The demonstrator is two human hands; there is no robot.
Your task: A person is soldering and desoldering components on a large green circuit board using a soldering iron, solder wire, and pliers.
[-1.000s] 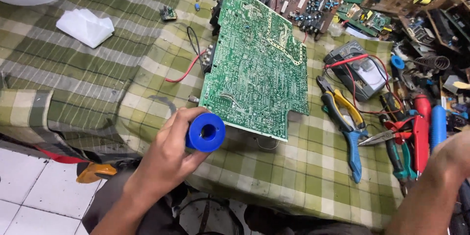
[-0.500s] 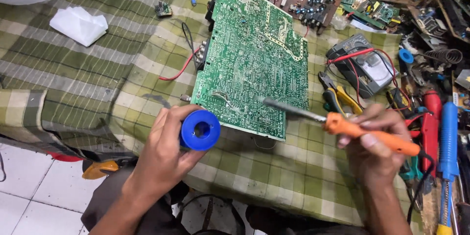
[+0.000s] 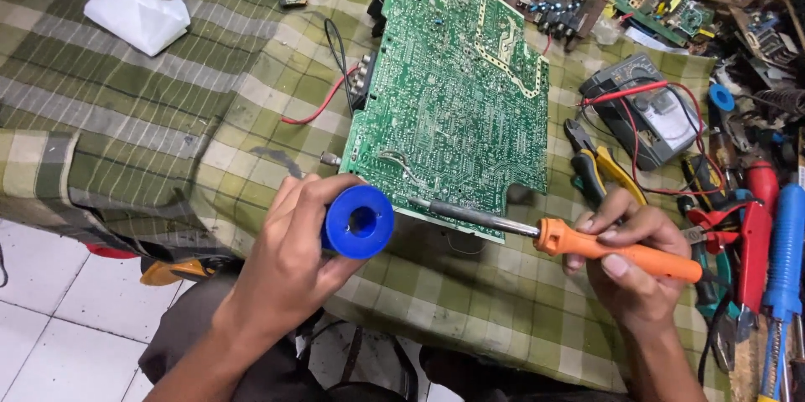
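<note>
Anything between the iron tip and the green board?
Nothing visible. The iron in the right hand has its tip at the board's near edge; the spool sits left of it in the left hand.

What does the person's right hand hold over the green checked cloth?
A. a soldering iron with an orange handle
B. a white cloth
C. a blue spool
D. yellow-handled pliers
A: the right hand grips the orange-handled soldering iron, its tip at the near edge of the green circuit board; the blue spool is in the left hand.
</note>
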